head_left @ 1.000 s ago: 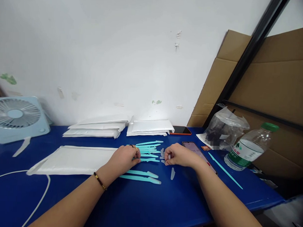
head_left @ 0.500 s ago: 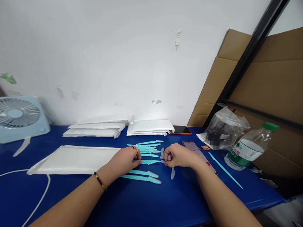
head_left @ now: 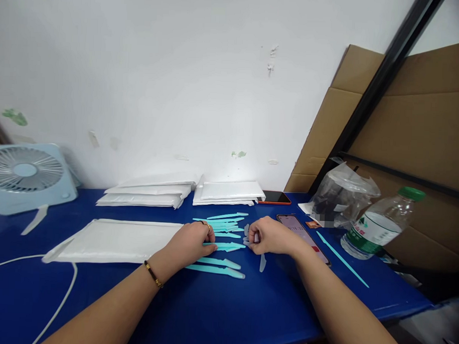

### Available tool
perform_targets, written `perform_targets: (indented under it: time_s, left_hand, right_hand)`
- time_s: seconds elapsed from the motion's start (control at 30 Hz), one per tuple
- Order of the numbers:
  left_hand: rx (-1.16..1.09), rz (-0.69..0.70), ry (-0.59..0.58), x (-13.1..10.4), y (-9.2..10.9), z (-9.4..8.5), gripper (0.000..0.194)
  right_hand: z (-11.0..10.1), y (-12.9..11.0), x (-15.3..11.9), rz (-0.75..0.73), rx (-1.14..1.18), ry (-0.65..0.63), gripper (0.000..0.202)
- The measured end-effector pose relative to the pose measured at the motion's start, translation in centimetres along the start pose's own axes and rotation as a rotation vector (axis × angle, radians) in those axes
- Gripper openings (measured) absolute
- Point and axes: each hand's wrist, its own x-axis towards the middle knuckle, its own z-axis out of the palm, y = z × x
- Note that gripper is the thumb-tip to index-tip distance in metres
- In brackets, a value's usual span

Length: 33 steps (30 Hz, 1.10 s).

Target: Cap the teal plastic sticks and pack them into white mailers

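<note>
My left hand (head_left: 191, 238) pinches a turquoise eyebrow razor (head_left: 230, 246) whose blade end points right. Several more turquoise razors (head_left: 227, 224) lie in a loose row behind it, and two razors (head_left: 218, 270) with clear tips lie nearer to me. Closed in a pinch, my right hand (head_left: 265, 236) is at the blade end of the held razor, with a small clear blade cap (head_left: 246, 241) at its fingertips. One loose clear cap (head_left: 263, 263) lies just below that hand, and another cap (head_left: 246, 229) is behind its fingers.
A white padded mailer (head_left: 114, 240) lies left, with stacked mailers (head_left: 149, 194) along the wall. Right are a phone (head_left: 302, 235), a single razor (head_left: 343, 260), a water bottle (head_left: 378, 225) and a plastic bag (head_left: 342, 191). A fan (head_left: 29, 180) and white cable (head_left: 69, 287) are left.
The held razor's blade end has shifted slightly right and tilted a little in my left hand. My right hand has barely moved and stays pinched at the blade end.
</note>
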Motion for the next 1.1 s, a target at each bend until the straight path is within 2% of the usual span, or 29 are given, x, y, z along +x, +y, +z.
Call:
perform_targets:
  time_s: [0.33, 0.57, 0.77, 0.93, 1.1]
  left_hand:
    - [0.019, 0.004, 0.015, 0.0, 0.5, -0.5, 0.019]
    - [0.008, -0.016, 0.023, -0.1, 0.6, -0.7, 0.019]
    - [-0.057, -0.015, 0.013, -0.2, 0.8, -0.7, 0.021]
    - [-0.081, -0.002, -0.049, -0.7, 2.0, -0.8, 0.021]
    - [-0.053, 0.037, -0.071, -1.0, 2.2, -1.0, 0.025]
  right_hand:
    - [0.0, -1.0, -0.1, -0.001, -0.024, 0.037, 0.010]
    - [-0.1, -0.8, -0.3, -0.018, -0.026, 0.039, 0.009]
    - [0.0, -1.4, -0.3, -0.049, 0.006, 0.066, 0.010]
    - [0.1, -2.5, -0.6, -0.091, 0.031, 0.026, 0.009]
    - [-1.1, -2.0, -1.6, -0.130, 0.026, -0.076, 0.017]
